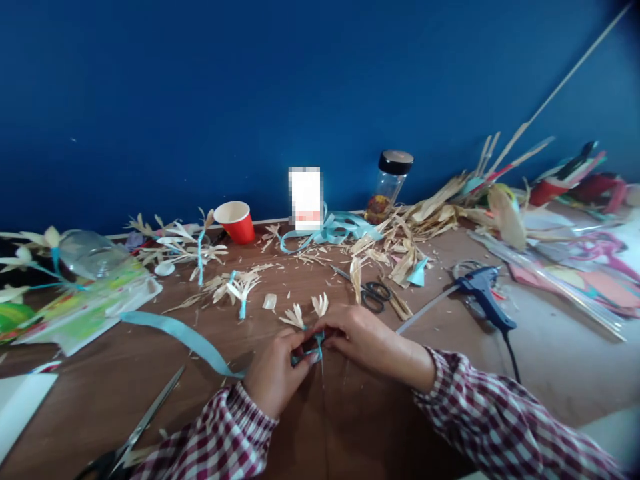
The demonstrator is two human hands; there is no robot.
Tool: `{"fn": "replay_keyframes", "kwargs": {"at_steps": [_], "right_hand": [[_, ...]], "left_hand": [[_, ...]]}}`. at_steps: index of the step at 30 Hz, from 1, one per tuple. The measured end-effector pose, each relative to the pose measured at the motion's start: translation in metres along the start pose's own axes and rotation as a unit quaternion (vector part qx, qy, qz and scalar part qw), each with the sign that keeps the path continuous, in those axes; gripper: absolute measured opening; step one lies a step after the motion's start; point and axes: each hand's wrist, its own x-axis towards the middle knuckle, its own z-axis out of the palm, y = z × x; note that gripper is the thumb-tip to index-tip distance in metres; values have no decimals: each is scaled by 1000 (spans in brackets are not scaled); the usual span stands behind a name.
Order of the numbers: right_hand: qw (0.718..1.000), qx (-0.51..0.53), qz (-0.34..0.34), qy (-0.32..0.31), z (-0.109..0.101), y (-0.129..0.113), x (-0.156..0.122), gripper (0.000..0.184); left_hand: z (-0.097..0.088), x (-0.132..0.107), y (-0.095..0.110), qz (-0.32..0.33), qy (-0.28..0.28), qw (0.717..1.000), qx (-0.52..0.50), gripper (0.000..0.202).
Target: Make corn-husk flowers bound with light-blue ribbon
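Over the counter [367, 423], the left hand [278, 371] pinches the blue ribbon [187, 338] at the stem of a husk sprig [320, 305] while the right hand [364, 339] grips the sprig from the other side, its pale tips showing just beyond both hands.

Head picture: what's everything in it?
Wall: 1, blue, back
Wooden table: 1, brown, below
Paper cup: 1, red, back left
Clear jar: 1, black-lidded, back
Black-handled scissors: 2, black, left, centre
Glue gun: 1, blue, right
Dry husks: many, beige, back right
Petalled stems: several, pale, left
Mixed clutter: many, multicoloured, both sides
Flat ribbon: several, light blue, left, back
Petal clusters: 2, pale, centre
Checked sleeves: 2, maroon-white, front
Left hand: 1, bare, front
Right hand: 1, bare, front
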Motion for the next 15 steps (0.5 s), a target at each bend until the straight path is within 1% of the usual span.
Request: {"fn": "replay_keyframes", "kwargs": {"at_steps": [3, 5, 7, 8, 11, 13, 15], "right_hand": [[998, -15, 33, 46, -18, 2, -16, 19], [993, -52, 69, 80, -35, 9, -31, 14], [984, -98, 112, 100, -54, 20, -48, 15], [976, -127, 139, 105, -64, 26, -56, 16], [945, -210, 204, 149, -91, 44, -84, 20], [924, -238, 235, 183, -106, 54, -102, 20], [910, -251, 259, 202, -118, 58, -119, 20]], "left_hand": [[0, 1, -2, -10, -2, 1000, -5, 37], [1, 2, -3, -14, -6, 1000, 2, 38], [1, 3, -4, -17, -11, 1000, 14, 39], [1, 3, -4, -17, -11, 1000, 21, 39], [1, 3, -5, -9, -6, 999, 47, 40], [1, 3, -5, -6, -2, 998, 61, 39], [1, 3, -5, -6, -1, 998, 66, 39]]}}
